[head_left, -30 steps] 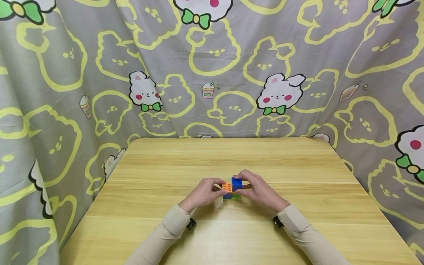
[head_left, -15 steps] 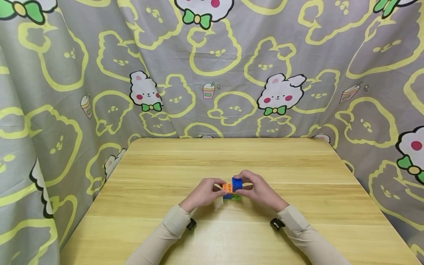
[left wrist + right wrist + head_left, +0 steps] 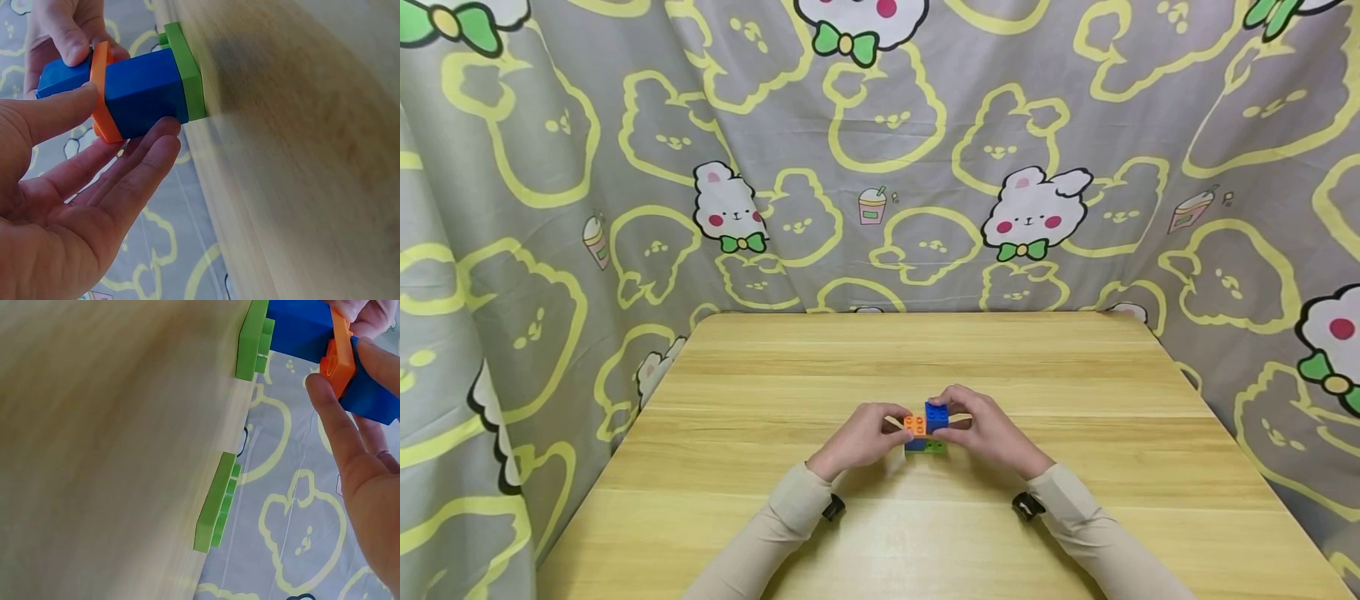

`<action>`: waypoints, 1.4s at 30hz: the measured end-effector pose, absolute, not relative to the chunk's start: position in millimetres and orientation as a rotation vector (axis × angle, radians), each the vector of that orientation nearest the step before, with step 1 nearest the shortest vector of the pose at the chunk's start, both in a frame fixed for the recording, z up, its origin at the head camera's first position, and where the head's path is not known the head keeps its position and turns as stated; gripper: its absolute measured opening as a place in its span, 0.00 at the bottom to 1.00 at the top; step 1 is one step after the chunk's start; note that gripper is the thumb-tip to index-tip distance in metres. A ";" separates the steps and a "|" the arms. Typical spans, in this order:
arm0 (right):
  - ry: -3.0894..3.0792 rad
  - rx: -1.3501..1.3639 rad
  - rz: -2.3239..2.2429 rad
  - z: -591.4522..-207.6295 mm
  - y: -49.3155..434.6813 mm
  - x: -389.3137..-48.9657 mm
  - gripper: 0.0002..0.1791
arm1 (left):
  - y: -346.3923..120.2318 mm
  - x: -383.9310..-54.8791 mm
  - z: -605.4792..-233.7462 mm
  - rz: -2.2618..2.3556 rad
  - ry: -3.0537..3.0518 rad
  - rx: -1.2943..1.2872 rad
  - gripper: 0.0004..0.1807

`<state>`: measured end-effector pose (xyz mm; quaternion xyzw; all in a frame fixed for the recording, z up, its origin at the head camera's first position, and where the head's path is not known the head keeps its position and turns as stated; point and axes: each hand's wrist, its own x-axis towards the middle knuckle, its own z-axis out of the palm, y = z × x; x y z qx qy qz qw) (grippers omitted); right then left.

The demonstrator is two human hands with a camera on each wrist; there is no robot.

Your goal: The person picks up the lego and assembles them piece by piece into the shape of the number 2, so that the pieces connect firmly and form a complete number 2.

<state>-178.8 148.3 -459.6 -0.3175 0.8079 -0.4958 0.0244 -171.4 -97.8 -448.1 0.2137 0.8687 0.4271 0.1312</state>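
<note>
A small stack of toy building bricks stands mid-table. Its base is a flat green brick (image 3: 936,447), which carries a lower blue brick (image 3: 147,87) on one end. A flat orange brick (image 3: 914,426) lies across that blue brick and overhangs to the right. On the overhang sits an upper blue brick (image 3: 937,414). My left hand (image 3: 867,435) pinches the orange brick between thumb and finger, while another fingertip touches the lower blue brick. With thumb and fingers, my right hand (image 3: 991,432) grips the upper blue brick; one fingertip is close to the orange brick's underside.
A second flat green brick (image 3: 215,506) lies on the table, studs up, in the right wrist view; in the head view it is hidden. The wooden table (image 3: 775,367) reaches back to a patterned grey curtain (image 3: 925,275). Both wrists carry small black devices.
My right wrist has turned very slightly since a second ago. Both hands keep their hold, and the bricks look the same.
</note>
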 end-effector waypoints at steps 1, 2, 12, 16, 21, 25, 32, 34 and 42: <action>2.502 -0.988 -1.533 -459.6 148.3 -178.8 0.16 | -97.8 -171.6 -448.0 1.241 2.523 0.625 0.17; 2.505 -0.997 -1.530 -459.6 148.3 -178.8 0.16 | -97.7 -171.7 -448.0 1.242 2.523 0.630 0.17; 2.522 -0.985 -1.500 -457.7 147.7 -177.8 0.17 | -97.3 -172.0 -448.8 1.244 2.517 0.636 0.17; 2.525 -0.984 -1.491 -456.4 147.3 -177.5 0.18 | -97.1 -172.0 -448.9 1.245 2.520 0.641 0.16; 2.530 -0.968 -1.468 -455.5 146.7 -177.5 0.18 | -96.8 -171.7 -448.7 1.252 2.515 0.644 0.16; 2.526 -0.981 -1.447 -456.2 148.0 -178.2 0.18 | -96.5 -171.5 -448.5 1.252 2.517 0.643 0.16; 2.529 -1.022 -1.430 -455.5 149.2 -178.1 0.19 | -96.5 -171.6 -448.5 1.255 2.519 0.635 0.17; 2.532 -1.022 -1.428 -455.4 148.7 -178.0 0.19 | -96.5 -171.6 -448.6 1.256 2.518 0.635 0.17; 2.518 -0.996 -1.407 -454.2 148.6 -176.5 0.18 | -97.1 -170.7 -448.4 1.242 2.524 0.644 0.17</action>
